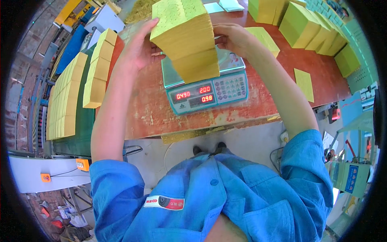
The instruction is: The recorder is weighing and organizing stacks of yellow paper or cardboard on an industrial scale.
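Note:
A thick stack of yellow paper sheets [187,36] stands on the pan of a teal digital scale [207,94] with red lit digits. My left hand [139,48] presses flat against the stack's left side. My right hand [234,38] grips its right side near the top. The stack leans slightly, its upper half wider than the lower. The scale sits on a worn red-brown table [153,109].
Rows of yellow paper stacks [66,97] line a green surface at the left. More yellow stacks [306,26] stand at the table's back right, with single loose sheets [304,82] lying nearby. A white box [104,18] is at the back left. Grey floor lies below the table edge.

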`<state>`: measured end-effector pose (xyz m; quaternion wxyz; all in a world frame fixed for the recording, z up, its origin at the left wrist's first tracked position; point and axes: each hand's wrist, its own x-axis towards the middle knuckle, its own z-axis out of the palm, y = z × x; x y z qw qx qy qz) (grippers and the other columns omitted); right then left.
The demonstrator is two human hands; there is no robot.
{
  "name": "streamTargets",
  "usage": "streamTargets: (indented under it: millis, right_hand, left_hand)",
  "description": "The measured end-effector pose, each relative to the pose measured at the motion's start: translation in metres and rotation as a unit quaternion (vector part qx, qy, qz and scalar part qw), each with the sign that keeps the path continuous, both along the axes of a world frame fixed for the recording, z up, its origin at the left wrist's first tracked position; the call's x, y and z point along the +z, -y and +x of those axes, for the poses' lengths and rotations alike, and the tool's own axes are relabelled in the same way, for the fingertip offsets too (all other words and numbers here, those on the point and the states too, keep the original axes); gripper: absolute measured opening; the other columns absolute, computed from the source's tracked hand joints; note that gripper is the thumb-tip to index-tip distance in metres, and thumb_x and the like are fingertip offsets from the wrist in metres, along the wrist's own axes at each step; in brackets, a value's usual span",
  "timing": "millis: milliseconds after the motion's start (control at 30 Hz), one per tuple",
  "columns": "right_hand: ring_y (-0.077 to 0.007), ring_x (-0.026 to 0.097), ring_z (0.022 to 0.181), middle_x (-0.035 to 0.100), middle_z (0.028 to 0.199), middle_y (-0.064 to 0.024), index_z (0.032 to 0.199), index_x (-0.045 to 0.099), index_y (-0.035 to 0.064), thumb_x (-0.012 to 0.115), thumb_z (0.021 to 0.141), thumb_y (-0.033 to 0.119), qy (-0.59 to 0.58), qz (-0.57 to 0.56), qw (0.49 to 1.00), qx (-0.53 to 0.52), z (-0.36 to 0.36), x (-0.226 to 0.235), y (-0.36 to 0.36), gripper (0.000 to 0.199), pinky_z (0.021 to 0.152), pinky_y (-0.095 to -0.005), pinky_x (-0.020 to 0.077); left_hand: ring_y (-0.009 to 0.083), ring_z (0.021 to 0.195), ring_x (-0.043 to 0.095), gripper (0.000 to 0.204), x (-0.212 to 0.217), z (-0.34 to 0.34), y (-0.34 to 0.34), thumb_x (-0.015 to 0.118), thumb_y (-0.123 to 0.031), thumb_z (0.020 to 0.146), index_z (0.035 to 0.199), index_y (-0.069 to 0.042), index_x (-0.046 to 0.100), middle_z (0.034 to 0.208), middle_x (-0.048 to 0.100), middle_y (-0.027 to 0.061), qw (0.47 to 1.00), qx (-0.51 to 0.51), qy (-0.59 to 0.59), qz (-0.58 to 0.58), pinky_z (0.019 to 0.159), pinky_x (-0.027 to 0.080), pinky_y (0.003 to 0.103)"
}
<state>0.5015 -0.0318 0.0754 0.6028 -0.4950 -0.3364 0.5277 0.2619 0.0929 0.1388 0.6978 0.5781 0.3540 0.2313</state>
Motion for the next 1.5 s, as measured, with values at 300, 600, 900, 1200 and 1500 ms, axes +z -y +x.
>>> streamTargets:
  millis: [300, 600, 900, 1200, 1500]
  right_hand:
    - [-0.0131, 0.061, 0.079, 0.066, 0.098, -0.0046, 0.106, 0.068, 0.0042, 0.06, 0.091, 0.023, 0.045, 0.017, 0.998, -0.03, -0.003, -0.003, 0.007, 0.025, 0.07, -0.0257, 0.0461]
    - [-0.0131, 0.062, 0.077, 0.065, 0.097, -0.0062, 0.111, 0.064, 0.0031, 0.062, 0.09, 0.022, -0.017, 0.087, 0.977, -0.192, 0.014, -0.052, 0.06, 0.029, 0.066, -0.0249, 0.0476]
    - [-0.0097, 0.061, 0.078, 0.066, 0.096, -0.0029, 0.109, 0.066, 0.0037, 0.058, 0.092, 0.016, -0.066, 0.066, 0.979, -0.178, -0.016, -0.09, 0.124, 0.022, 0.066, -0.0225, 0.0453]
    - [-0.0172, 0.052, 0.119, 0.057, 0.129, -0.0097, 0.132, 0.054, 0.0017, 0.045, 0.101, 0.029, 0.042, 0.196, 0.966, -0.161, -0.006, -0.067, 0.048, 0.042, 0.099, -0.0303, 0.0402]
    - [-0.0268, 0.056, 0.117, 0.061, 0.126, -0.0163, 0.129, 0.055, 0.0039, 0.044, 0.099, 0.035, -0.008, 0.186, 0.955, -0.23, -0.031, -0.073, -0.048, 0.044, 0.099, -0.0348, 0.0407]
  left_hand:
    - [0.038, 0.123, 0.043, 0.083, -0.005, 0.002, -0.013, 0.07, -0.059, 0.075, 0.138, -0.013, 0.041, 0.138, 0.043, 0.0162, 0.999, -0.044, -0.02, -0.015, 0.1, 0.036, 0.056]
    - [0.0259, 0.117, 0.05, 0.061, 0.006, 0.004, -0.006, 0.061, -0.052, 0.088, 0.133, -0.014, 0.048, 0.131, 0.052, 0.011, 0.999, 0.01, 0.009, 0.044, 0.096, 0.042, 0.048]
    - [0.028, 0.122, 0.052, 0.065, 0.054, 0.037, -0.02, 0.056, -0.046, 0.094, 0.14, -0.003, 0.041, 0.132, 0.052, 0.0229, 0.988, 0.076, -0.048, 0.128, 0.1, 0.043, 0.041]
    - [0.0209, 0.103, 0.065, 0.048, 0.033, 0.056, -0.056, 0.051, -0.038, 0.098, 0.13, -0.003, 0.054, 0.121, 0.064, 0.0101, 0.997, -0.067, -0.027, -0.034, 0.088, 0.053, 0.033]
    - [0.0167, 0.095, 0.065, 0.044, 0.011, 0.058, -0.048, 0.05, -0.036, 0.096, 0.124, -0.004, 0.059, 0.111, 0.066, 0.0081, 0.997, -0.049, -0.004, 0.057, 0.082, 0.052, 0.03]
